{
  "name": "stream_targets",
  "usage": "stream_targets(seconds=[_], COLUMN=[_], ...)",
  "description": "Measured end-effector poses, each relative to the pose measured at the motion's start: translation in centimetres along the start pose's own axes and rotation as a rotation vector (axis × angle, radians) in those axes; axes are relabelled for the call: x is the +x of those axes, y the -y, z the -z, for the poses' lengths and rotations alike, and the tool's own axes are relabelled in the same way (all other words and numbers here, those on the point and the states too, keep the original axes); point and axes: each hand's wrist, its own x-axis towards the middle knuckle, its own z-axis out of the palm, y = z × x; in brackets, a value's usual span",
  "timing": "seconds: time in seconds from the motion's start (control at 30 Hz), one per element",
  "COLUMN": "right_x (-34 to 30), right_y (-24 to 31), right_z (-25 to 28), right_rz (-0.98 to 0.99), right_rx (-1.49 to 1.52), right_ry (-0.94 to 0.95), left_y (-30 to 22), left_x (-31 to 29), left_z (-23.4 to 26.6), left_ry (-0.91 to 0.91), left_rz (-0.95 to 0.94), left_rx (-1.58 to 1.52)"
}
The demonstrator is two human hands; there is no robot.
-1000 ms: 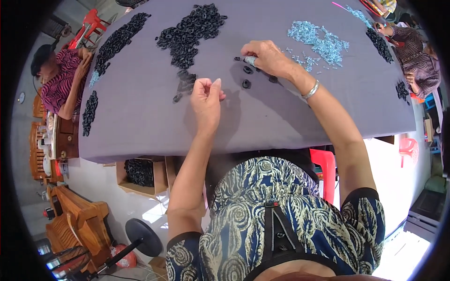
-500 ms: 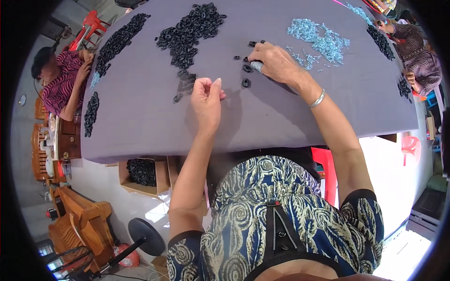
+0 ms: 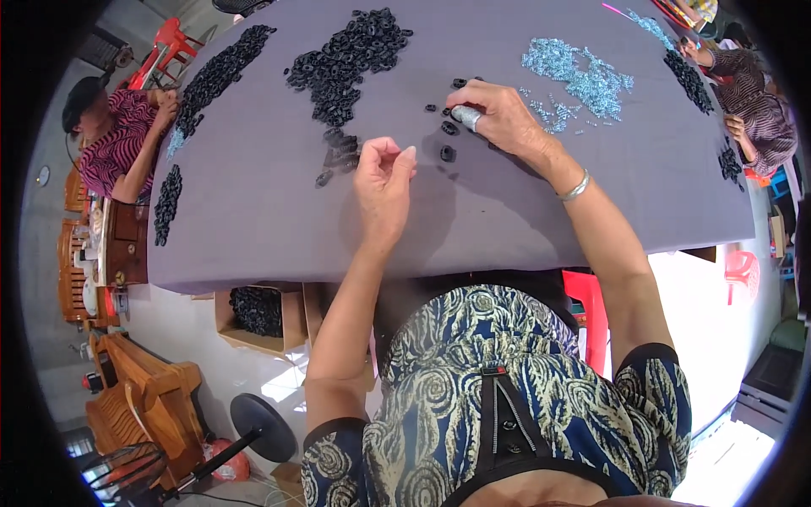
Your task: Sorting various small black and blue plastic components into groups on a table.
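Note:
My left hand (image 3: 384, 190) hovers over the near middle of the table, closed, thumb against curled fingers; whatever it may hold is hidden. Farther right and forward, my right hand (image 3: 505, 122) is bent down with fingers and thumb drawn together. A silver-grey wrap (image 3: 465, 118) covers its thumb. Small black plastic pieces lie by its fingertips, one oval piece (image 3: 449, 128) just below and another black piece (image 3: 448, 153) nearer me. Left of centre is a large heap of black pieces (image 3: 351, 59), trailing down toward my left hand. Beyond my right hand spreads a pile of shiny pale-blue coil springs (image 3: 583, 76).
A grey cloth covers the table (image 3: 253, 211). People sit at the left (image 3: 114, 139) and right (image 3: 748, 97) edges, with their own black piles and springs. Below the near edge stands a cardboard box (image 3: 262, 325) of black pieces. A red chair (image 3: 589, 313) is behind me.
My left hand has moved slightly right. My right hand has shifted a little right, and its wrapped thumb shows more clearly. The whole view has shifted slightly.

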Motion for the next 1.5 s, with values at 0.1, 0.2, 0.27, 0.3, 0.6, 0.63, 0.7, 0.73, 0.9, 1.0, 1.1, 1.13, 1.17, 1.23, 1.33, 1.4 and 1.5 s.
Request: stream_targets(seconds=[0.1, 0.2, 0.27, 0.3, 0.6, 0.63, 0.7, 0.73, 0.9, 1.0, 1.1, 1.13, 1.17, 1.23, 1.33, 1.4, 1.5], right_x=[0.2, 0.3, 0.1, -0.1, -0.3, -0.2, 0.2, 0.3, -0.1, -0.8, -1.3, -1.5, -1.3, -1.6, -1.8, -1.3, -1.0], right_y=[1.6, 3.4, 4.1, 4.1, 3.7, 3.3, 2.1, 1.5, -1.0, -2.3, -2.9, -3.1, -2.9, -3.4, -3.2, -2.8, -2.0], right_z=[-0.2, -0.6, -1.2, -1.5, -1.9, -1.5, -0.3, 0.8, 7.0, 8.7, 8.4, 8.0, 7.5, 6.0, 4.5, 4.0, 3.9], right_rz=[-0.148, -0.339, -0.347, -0.320, -0.237, -0.300, -0.245, -0.315, -0.415, -0.537, -0.425, -0.427, -0.380, -0.259, -0.179, -0.174, -0.234], right_rx=[0.394, 0.677, 0.743, 0.800, 0.657, 0.591, 0.432, 0.377, 0.194, 0.162, -0.075, -0.077, -0.084, -0.159, -0.294, -0.311, -0.399], right_ry=[-0.021, 0.065, 0.060, 0.074, 0.101, 0.085, -0.103, -0.152, -0.027, 0.045, 0.147, 0.144, 0.177, 0.173, 0.209, 0.212, 0.210], left_y=[0.0, 0.1, -0.2, -0.3, 0.7, 0.7, 0.6, 0.5, 0.9, 1.0, 1.5, 1.5, 1.5, 1.5, 1.4, 1.1, 1.0], left_x=[-0.1, -0.1, -0.2, -0.2, 0.0, 0.0, 0.3, 0.2, 0.2, 0.2, 0.2, 0.0, 0.0, 0.0, 0.0, -0.1, 0.0], left_z=[0.0, -0.1, -0.4, -0.5, -0.1, 0.0, -0.1, 0.0, 0.4, 0.2, 0.3, 0.3, 0.3, 0.1, 0.1, 0.3, 0.5], left_ry=[0.038, 0.103, 0.114, 0.130, 0.049, 0.051, 0.061, 0.055, 0.057, 0.072, 0.076, 0.071, 0.065, 0.069, 0.074, 0.068, 0.060], left_rz=[-0.040, -0.055, -0.037, -0.021, -0.103, -0.102, -0.001, 0.030, 0.050, 0.064, 0.042, 0.053, 0.064, 0.070, 0.080, 0.073, 0.073], left_rx=[-0.030, -0.027, -0.073, -0.122, -0.029, -0.031, -0.131, -0.137, -0.089, -0.084, -0.095, -0.102, -0.109, -0.108, -0.107, -0.090, -0.064])
